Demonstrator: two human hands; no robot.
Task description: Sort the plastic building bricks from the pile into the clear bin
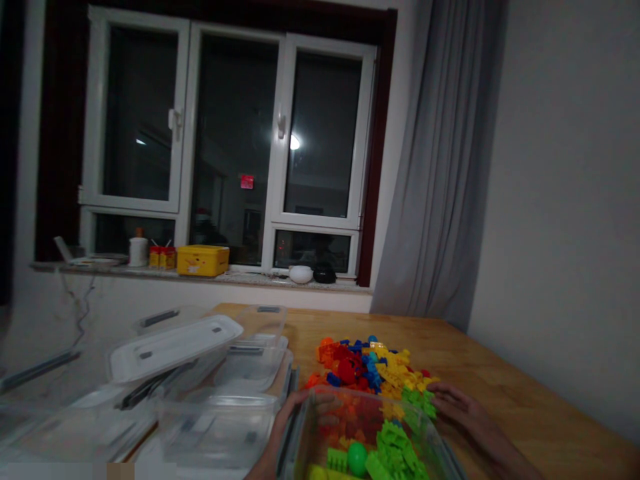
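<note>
A clear plastic storage box (370,395) stands at the bottom of the view with green toy bricks (395,450), a green ball (357,459) and some yellow pieces inside. My left hand (290,417) is wrapped round its far left corner, and the fingers show blurred through the far wall. Beyond the box lies a heap of toy bricks (350,367) in orange, red, blue, yellow and green. My right hand (463,413) reaches in from the right, fingers stretched out beside the heap's green bricks (419,402). The fingertips meet their edge; I cannot tell whether they touch.
More clear boxes (220,427) and white lids (175,343) are stacked untidily on the left. The wooden table (505,380) runs to the wall. A yellow box (203,260) and small containers line the windowsill. A grey curtain (430,167) hangs behind the table.
</note>
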